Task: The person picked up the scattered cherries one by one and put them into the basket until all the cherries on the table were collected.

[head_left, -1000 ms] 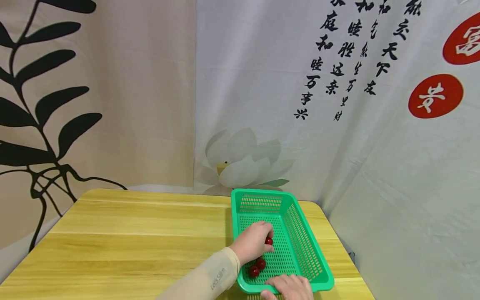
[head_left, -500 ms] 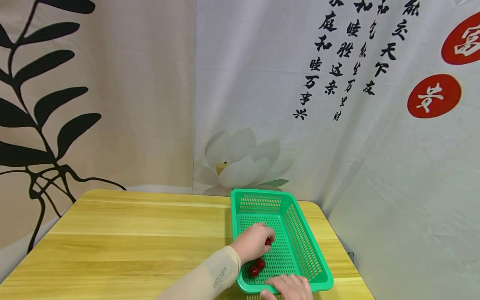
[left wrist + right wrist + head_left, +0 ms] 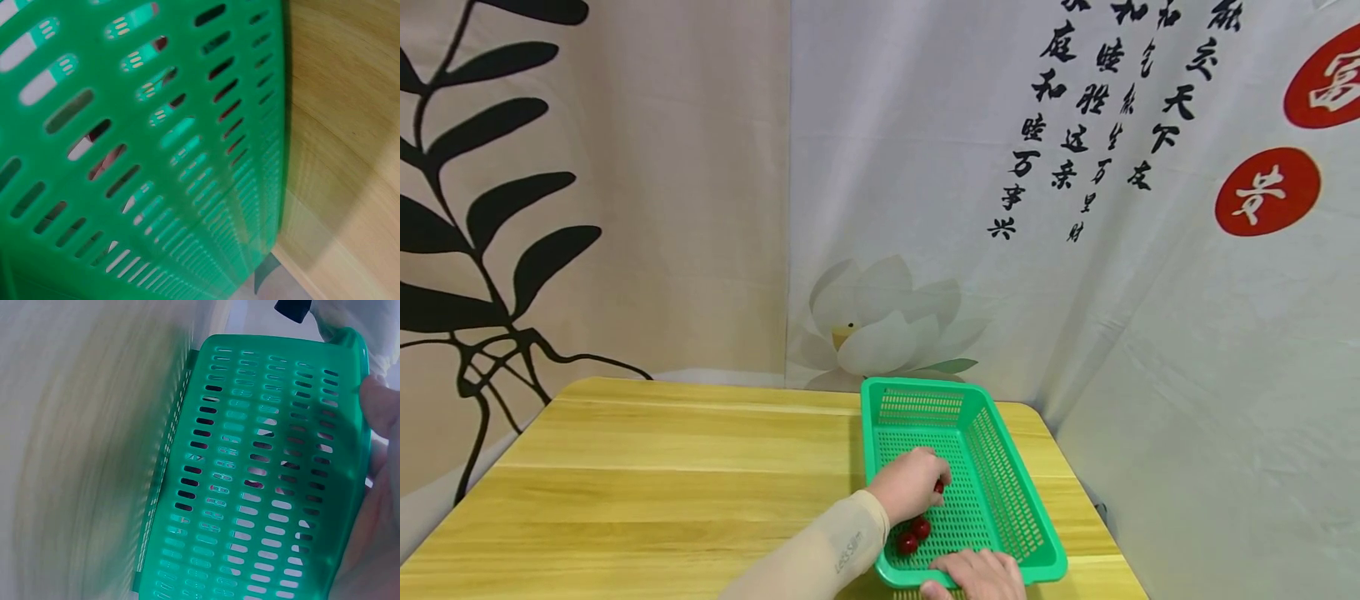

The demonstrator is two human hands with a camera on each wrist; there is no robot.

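A green plastic basket (image 3: 1045,533) with slotted walls stands on the wooden table. Inside it, my left hand (image 3: 906,483) reaches over the left side and pinches a dark red cherry (image 3: 939,487) between thumb and fingers. Two more glossy cherries lie close together near the basket's front left corner, one cherry (image 3: 907,544) a little nearer than the other cherry (image 3: 921,527). My right hand (image 3: 983,575) grips the front rim, fingers curled over it. In the right wrist view the thumb (image 3: 378,405) lies at the rim. The left wrist view shows the basket's outer wall (image 3: 187,144), hiding most of that hand.
The wooden table (image 3: 685,483) stretches out left of the basket, with a narrow strip on the right. Behind it hangs a cloth backdrop (image 3: 700,208) with printed leaves, a lotus and lettering.
My left hand has shifted very slightly toward the front of the basket, still pinching its cherry. The right hand, basket and two loose cherries stay in place.
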